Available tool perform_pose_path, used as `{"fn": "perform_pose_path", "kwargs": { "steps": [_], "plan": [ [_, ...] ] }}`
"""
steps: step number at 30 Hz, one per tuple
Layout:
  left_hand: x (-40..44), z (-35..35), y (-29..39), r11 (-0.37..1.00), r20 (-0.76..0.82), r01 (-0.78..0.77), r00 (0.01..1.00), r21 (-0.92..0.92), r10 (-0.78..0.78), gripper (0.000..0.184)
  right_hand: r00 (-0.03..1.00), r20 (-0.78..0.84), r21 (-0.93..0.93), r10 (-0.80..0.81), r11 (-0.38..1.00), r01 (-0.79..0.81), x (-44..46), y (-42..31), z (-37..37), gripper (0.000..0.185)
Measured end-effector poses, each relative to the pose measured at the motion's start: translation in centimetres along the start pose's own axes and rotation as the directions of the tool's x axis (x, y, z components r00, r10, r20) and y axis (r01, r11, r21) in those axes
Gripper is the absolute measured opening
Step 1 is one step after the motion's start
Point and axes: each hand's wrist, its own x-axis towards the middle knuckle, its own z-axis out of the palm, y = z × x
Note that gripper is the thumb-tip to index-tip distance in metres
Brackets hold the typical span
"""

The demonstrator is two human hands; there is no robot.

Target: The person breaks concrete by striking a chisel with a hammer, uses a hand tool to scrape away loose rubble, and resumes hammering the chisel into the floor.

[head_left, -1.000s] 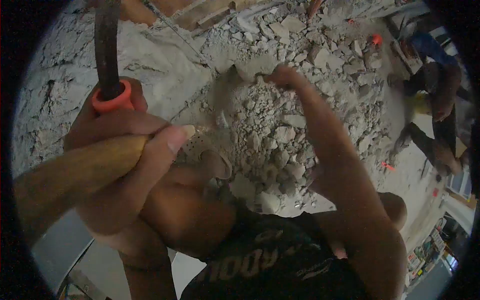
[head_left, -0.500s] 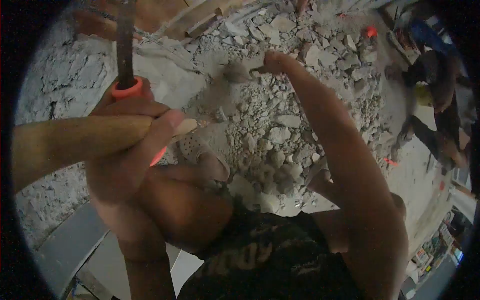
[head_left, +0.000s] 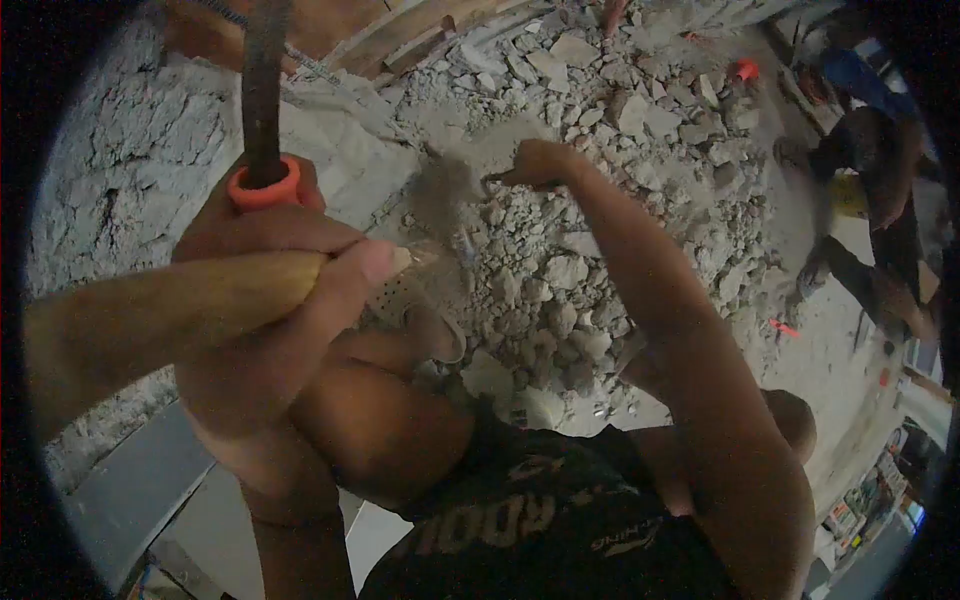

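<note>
In the left hand: an orange-collared dark bar

A tan handle also runs into that clenched hand. The right hand is closed round a blurred tool above grey rubble. Beside it, a perforated clog; far right, another person.

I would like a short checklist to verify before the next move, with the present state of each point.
1. Left hand grips the wooden handle: ok, thumb along it.
2. Dark bar with orange collar secured: ok, in the same fist.
3. Right hand firm on its tool: cannot tell, blurred there.
4. Hands gloved: not ok, both bare.
5. Foot protected beside the rubble: probably not ok, the shoe is perforated.
6. Co-worker apart from both hands: ok.
</note>
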Motion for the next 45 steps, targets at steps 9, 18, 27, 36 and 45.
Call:
{"fn": "perform_pose_path", "kwargs": {
  "steps": [9, 18, 27, 36, 45],
  "plan": [
    [-1.7, 1.2, -1.8, 0.927, -0.128, -0.326, 0.927, 0.187, 0.352, 0.017, 0.931, -0.363, 0.047, 0.030, 0.999, -0.013, 1.0, 1.7, 4.6, 0.048],
    [-0.9, -2.0, -2.3, 0.961, -0.060, -0.258, 0.962, 0.104, 0.265, 0.017, 0.930, -0.326, 0.285, 0.173, 0.955, -0.078, -6.8, 1.4, 6.6, 0.051],
    [-0.3, -0.8, -2.6, 0.842, -0.075, -0.505, 0.847, 0.191, 0.526, 0.014, 0.968, -0.184, 0.600, 0.171, 0.799, -0.027, 6.1, -2.5, 10.4, 0.049],
    [1.7, -1.4, -2.1, 0.894, 0.057, -0.427, 0.904, 0.132, 0.424, 0.012, 0.691, -0.408, 0.737, 0.597, 0.662, -0.136, 9.4, -6.5, 10.9, 0.050],
    [1.1, -3.3, -3.1, 0.875, 0.154, -0.462, 0.884, 0.144, 0.441, 0.007, 0.276, -0.564, 0.813, 0.778, 0.582, 0.020, 3.9, -0.7, 12.7, 0.049]
  ]
}}
